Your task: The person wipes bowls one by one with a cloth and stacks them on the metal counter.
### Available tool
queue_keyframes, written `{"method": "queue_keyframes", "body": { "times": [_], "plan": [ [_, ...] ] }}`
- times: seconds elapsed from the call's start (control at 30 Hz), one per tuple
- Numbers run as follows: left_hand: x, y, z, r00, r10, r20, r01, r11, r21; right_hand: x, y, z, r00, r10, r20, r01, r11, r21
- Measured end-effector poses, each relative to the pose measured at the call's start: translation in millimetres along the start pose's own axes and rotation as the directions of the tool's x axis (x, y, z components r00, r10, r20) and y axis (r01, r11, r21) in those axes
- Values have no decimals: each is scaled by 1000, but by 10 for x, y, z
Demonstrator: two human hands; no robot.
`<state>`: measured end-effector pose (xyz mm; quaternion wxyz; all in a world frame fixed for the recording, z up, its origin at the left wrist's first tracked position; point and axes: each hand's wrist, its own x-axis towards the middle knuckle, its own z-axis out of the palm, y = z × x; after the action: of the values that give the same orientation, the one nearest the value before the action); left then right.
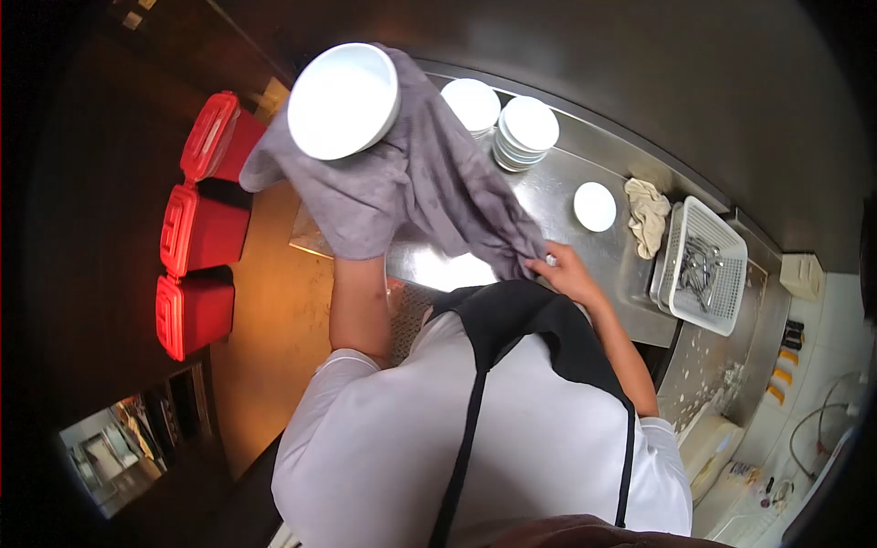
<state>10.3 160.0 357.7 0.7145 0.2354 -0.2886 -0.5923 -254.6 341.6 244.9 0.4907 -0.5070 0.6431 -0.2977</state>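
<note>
A white bowl rests on a grey-purple cloth at the upper left. The cloth drapes over my left hand, which is hidden beneath it; only the forearm shows. At the cloth's lower right end, my right hand has its fingers closed on the fabric. Beyond the cloth, on the metal counter, stand a stack of white bowls and another white stack. A single white dish lies farther right.
A crumpled beige cloth lies beside a white basket of metal utensils on the right. Red lidded containers line the left side. A metal wall rises behind the counter.
</note>
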Motion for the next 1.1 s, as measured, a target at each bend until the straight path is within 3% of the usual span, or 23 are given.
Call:
{"method": "queue_keyframes", "body": {
  "times": [0.13,0.17,0.23,0.3,0.4,0.5,0.53,0.6,0.63,0.67,0.73,0.77,0.8,0.83,0.9,0.93,1.03,1.07,1.1],
  "plan": [
    [-44,-254,-5,999,-33,22,31,998,51,-169,-1436,-366,843,-515,-155,519,855,-19],
    [-101,-337,21,996,-70,54,66,995,72,-150,-1710,-418,726,-655,-209,654,752,-83],
    [-220,-480,73,979,-151,134,135,983,127,2,-2120,-444,487,-868,-97,823,493,-282],
    [-369,-549,83,946,-238,221,186,955,230,233,-2242,-320,511,-860,8,724,426,-542],
    [-504,-596,39,912,-295,286,161,897,413,713,-1957,-35,467,-871,-148,642,450,-621],
    [-466,-645,-71,902,-315,295,69,780,623,933,-1666,161,689,-682,-247,572,720,-394],
    [-440,-642,-104,894,-335,296,29,704,710,971,-1696,153,699,-662,-271,574,745,-340],
    [-425,-607,-129,850,-377,368,-119,542,832,922,-1800,39,903,-428,-27,427,904,-33],
    [-402,-610,-117,822,-378,427,-233,460,857,893,-1873,-48,942,-313,124,302,948,96],
    [-379,-607,-97,790,-376,484,-347,375,859,912,-1893,-148,928,-278,250,295,955,-34],
    [-347,-623,12,757,-369,540,-513,176,840,766,-1928,-174,818,-536,208,559,655,-509],
    [-344,-678,-73,761,-363,538,-482,237,843,727,-1929,-171,727,-641,248,594,405,-695],
    [-341,-733,-157,766,-356,535,-450,298,842,747,-1868,-156,560,-797,225,658,263,-705],
    [-338,-788,-241,770,-349,533,-416,358,836,755,-1793,-143,541,-820,188,657,272,-703],
    [-240,-396,236,763,-501,409,-230,381,896,761,-1685,-142,491,-864,111,653,281,-703],
    [-275,-383,292,757,-507,411,-184,437,880,707,-1677,-104,615,-788,17,534,401,-744],
    [-473,-617,185,782,-404,474,-89,681,727,664,-1624,-36,849,-502,-168,382,801,-460],
    [-519,-749,104,803,-358,477,-43,763,645,761,-1506,-49,946,-296,-130,308,948,85],
    [-562,-880,25,821,-312,479,-6,833,553,792,-1407,-105,964,-259,-61,262,885,384]
  ]
}}
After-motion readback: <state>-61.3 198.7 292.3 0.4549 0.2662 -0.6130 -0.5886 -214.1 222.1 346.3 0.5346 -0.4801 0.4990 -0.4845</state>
